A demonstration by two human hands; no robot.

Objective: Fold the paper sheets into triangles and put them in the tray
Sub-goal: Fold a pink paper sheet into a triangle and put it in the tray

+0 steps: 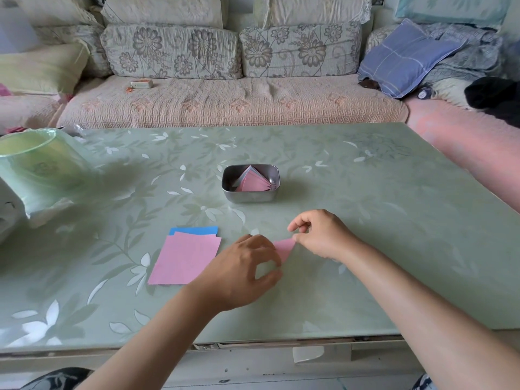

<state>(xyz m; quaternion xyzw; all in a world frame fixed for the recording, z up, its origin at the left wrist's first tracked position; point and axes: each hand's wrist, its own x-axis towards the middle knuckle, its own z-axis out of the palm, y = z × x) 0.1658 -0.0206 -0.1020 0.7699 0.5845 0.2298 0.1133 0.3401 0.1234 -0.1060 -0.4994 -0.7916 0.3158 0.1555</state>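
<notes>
A small pink paper piece, folded to a triangle shape, lies low over the table between my hands. My right hand pinches its right tip with thumb and fingers. My left hand covers its left part with curled fingers on the paper. To the left lies a stack of flat sheets, pink on top and blue beneath. A metal tray stands beyond my hands and holds several folded pink and grey triangles.
The green floral table has its front edge close to me. A green plastic-wrapped container stands at the far left. A sofa with cushions runs behind the table.
</notes>
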